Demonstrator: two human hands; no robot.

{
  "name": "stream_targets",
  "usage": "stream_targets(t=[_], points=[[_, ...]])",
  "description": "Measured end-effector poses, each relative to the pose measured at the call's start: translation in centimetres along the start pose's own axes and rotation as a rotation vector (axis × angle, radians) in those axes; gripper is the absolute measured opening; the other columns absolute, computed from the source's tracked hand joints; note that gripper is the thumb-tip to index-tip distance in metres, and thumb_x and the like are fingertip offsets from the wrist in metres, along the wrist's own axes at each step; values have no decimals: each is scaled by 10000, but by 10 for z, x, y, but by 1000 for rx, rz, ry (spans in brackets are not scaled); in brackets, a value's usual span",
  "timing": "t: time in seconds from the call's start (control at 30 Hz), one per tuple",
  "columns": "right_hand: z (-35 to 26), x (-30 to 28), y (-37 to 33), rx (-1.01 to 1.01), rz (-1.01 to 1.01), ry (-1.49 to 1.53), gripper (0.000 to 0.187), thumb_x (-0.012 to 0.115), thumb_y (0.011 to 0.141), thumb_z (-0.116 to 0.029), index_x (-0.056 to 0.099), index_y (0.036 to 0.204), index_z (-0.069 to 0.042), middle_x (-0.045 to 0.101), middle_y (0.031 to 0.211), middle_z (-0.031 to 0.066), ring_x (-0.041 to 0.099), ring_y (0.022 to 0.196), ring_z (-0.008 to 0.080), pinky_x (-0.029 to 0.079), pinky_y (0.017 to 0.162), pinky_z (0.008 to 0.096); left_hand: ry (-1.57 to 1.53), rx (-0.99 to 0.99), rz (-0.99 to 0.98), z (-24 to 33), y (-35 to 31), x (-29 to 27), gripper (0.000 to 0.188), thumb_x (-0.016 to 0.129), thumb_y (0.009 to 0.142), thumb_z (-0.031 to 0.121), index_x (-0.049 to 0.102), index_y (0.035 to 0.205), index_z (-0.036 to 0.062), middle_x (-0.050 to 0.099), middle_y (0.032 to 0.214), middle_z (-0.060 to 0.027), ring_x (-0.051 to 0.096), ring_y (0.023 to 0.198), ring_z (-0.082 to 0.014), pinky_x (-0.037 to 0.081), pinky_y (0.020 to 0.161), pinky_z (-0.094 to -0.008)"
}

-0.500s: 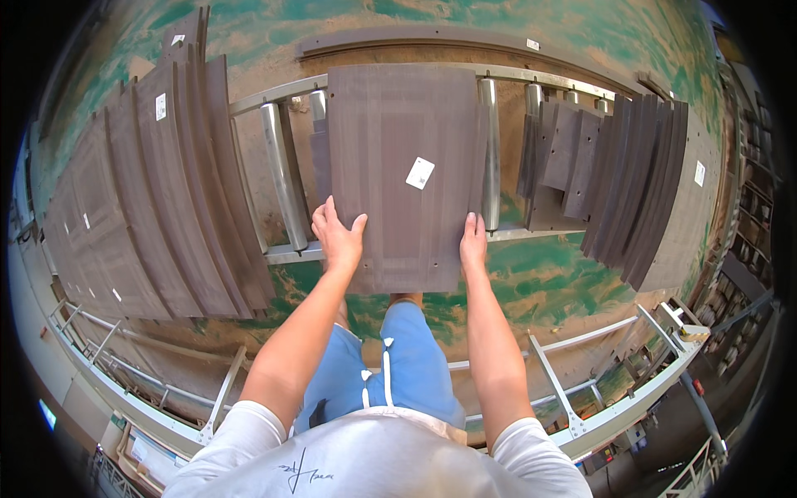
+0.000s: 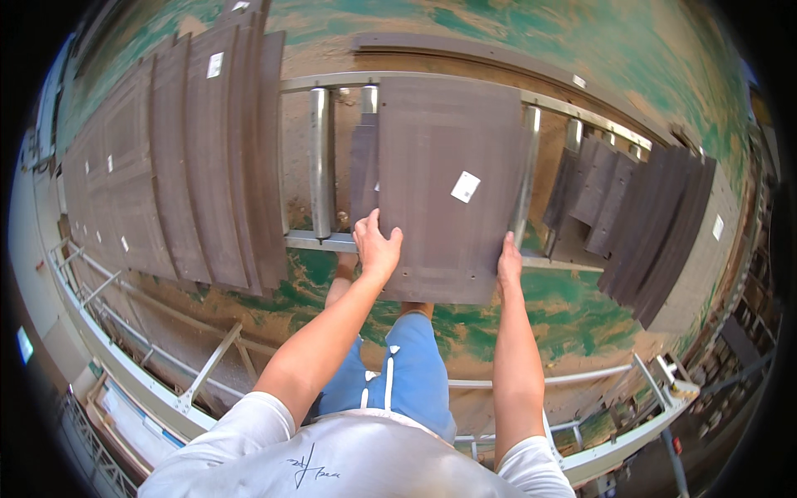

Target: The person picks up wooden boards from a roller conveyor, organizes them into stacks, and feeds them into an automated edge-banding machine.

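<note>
A large brown board (image 2: 448,183) with a white label (image 2: 466,187) lies across the roller conveyor in front of me. Small holes show near its front edge, which reaches past the near rail towards my legs. My left hand (image 2: 378,251) grips the board's left edge near the front, thumb on the upper face. On the opposite edge, my right hand (image 2: 510,264) holds on with its thumb along the side; its other fingers are hidden. Part of another brown piece (image 2: 364,170) shows just left of the board, lower down.
Several large brown boards (image 2: 195,158) stand in a leaning row at left. More boards (image 2: 660,224) and smaller drilled pieces (image 2: 594,187) sit at right. Metal rollers (image 2: 320,166) flank the held board. Long strips (image 2: 498,62) lie beyond the conveyor; a metal frame (image 2: 212,365) runs behind me.
The view has turned, so the conveyor, stacks and held board appear farther right and slightly tilted. Both hands stay on the board's edges, and the board keeps about the same place between the rollers.
</note>
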State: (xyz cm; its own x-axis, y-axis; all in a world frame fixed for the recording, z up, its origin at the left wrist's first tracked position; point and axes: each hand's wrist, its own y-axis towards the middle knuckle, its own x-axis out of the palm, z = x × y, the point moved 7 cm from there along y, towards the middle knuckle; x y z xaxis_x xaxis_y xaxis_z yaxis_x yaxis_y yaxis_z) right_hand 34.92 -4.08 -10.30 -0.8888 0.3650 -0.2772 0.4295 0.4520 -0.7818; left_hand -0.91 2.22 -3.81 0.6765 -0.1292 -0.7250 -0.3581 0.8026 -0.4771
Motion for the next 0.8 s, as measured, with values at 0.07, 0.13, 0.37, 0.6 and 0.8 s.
stream_targets(t=[0.07,0.13,0.37,0.6,0.8], points=[[-8,2,-7,-76,69,-85,645,523,1049,-474,554,1383,77,620,1375,152,562,1267,221,393,1101,331,0,13,66,2,5,-5,758,774,792,254,455,1436,14,434,1350,-218,388,1312,-391,330,1136,-486],[-23,16,-18,-231,121,-215,581,551,1045,-422,567,1382,51,614,1391,174,563,1284,244,390,1109,331,-71,-11,175,-1,11,-13,758,786,787,260,465,1423,1,430,1355,-216,385,1311,-392,327,1136,-486],[-23,31,-27,-178,4,-258,581,523,1048,-411,537,1433,25,545,1478,133,520,1330,245,353,1155,356,57,-279,173,-7,22,-24,885,752,795,592,450,1444,71,442,1373,-224,413,1289,-433,371,1086,-534],[-32,44,-4,-169,88,-337,865,495,1007,-614,357,1517,72,446,1521,244,506,1325,352,399,1096,422,-4,-293,129,-14,4,-32,829,754,820,545,459,1438,76,478,1261,-167,454,1195,-377,399,1029,-483],[-39,15,-33,17,48,-120,816,407,1036,-624,441,1472,65,497,1487,197,531,1284,338,426,1076,445,-185,-286,67,-31,-10,-56,728,754,840,533,494,1336,69,479,1240,-174,446,1216,-383,405,1042,-480]])
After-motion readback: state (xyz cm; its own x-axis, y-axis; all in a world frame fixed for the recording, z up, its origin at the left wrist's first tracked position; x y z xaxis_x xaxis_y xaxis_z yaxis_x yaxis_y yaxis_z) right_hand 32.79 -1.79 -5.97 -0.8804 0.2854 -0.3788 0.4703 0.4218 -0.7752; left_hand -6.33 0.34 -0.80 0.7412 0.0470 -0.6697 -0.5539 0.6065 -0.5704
